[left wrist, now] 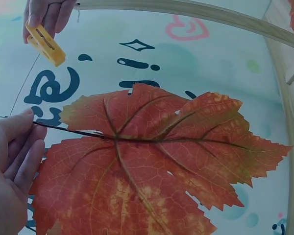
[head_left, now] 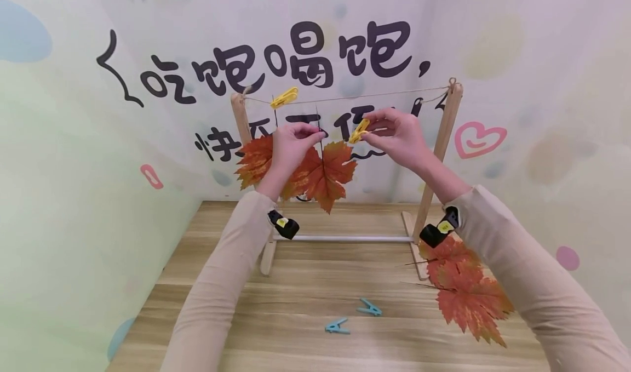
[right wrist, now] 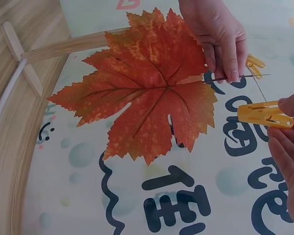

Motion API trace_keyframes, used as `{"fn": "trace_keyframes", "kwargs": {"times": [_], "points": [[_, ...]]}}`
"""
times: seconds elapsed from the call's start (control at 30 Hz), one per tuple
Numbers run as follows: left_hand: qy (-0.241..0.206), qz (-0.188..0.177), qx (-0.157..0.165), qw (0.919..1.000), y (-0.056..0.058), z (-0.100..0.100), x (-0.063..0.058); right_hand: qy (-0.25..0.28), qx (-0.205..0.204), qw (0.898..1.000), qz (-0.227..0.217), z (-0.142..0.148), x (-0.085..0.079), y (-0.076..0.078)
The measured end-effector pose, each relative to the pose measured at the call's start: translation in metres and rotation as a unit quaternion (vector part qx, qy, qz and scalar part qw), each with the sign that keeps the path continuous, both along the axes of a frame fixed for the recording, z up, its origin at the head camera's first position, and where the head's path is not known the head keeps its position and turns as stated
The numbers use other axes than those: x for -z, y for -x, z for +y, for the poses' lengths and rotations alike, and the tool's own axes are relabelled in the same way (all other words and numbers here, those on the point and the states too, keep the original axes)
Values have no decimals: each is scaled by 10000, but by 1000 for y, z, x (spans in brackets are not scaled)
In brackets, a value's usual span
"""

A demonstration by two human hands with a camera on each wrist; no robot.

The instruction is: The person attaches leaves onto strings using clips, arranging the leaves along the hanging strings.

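Note:
My left hand [head_left: 296, 144] pinches the dark stem of an orange-red artificial maple leaf [head_left: 327, 175] just below the string [head_left: 379, 93]. The leaf hangs tip downward. In the left wrist view the stem [left wrist: 78, 131] runs out between thumb and fingers. To the right, my right hand [head_left: 399, 136] holds a yellow clothespin [head_left: 359, 131] between thumb and fingers, apart from the string and leaf. Another yellow clothespin [head_left: 284, 97] grips the string near the left post, with a second leaf [head_left: 253, 158] hanging below it, partly hidden behind my left hand.
The string spans two wooden posts [head_left: 446, 125] of a stand joined by a white rod [head_left: 345, 239]. Two blue clothespins [head_left: 337, 326] lie on the wooden table [head_left: 236, 328]. More red leaves [head_left: 468, 301] lie at the right, partly under my right forearm. A printed cloth wall stands behind.

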State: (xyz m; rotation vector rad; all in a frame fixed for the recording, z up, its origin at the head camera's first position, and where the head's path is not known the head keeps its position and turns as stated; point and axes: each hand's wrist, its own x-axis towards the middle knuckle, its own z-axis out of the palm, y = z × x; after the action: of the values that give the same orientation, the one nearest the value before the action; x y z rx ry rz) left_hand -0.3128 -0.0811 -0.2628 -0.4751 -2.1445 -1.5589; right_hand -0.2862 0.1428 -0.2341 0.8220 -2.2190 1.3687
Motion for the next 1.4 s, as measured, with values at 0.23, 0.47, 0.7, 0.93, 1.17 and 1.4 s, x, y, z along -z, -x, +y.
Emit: {"fn": "trace_keyframes", "kwargs": {"times": [0.23,0.47,0.7,0.93,1.17,1.4], "points": [[-174,-119,-233,9995,7,3,-8,-2,276,9996,-70,-4,-7,-1],[-260,-89,-394,9988,16,5,-11,184,381,9991,42,-9,-12,3],[60,-165,-502,9986,20,5,-13,485,321,9981,224,-19,-22,4],[253,-266,-606,9975,21,5,-15,561,420,9967,406,-30,-31,9],[302,-81,-679,9972,22,5,-16,569,686,9949,474,-42,-41,9],[259,-75,-632,9976,23,8,-16,463,824,9946,431,-54,-56,-11]]}}
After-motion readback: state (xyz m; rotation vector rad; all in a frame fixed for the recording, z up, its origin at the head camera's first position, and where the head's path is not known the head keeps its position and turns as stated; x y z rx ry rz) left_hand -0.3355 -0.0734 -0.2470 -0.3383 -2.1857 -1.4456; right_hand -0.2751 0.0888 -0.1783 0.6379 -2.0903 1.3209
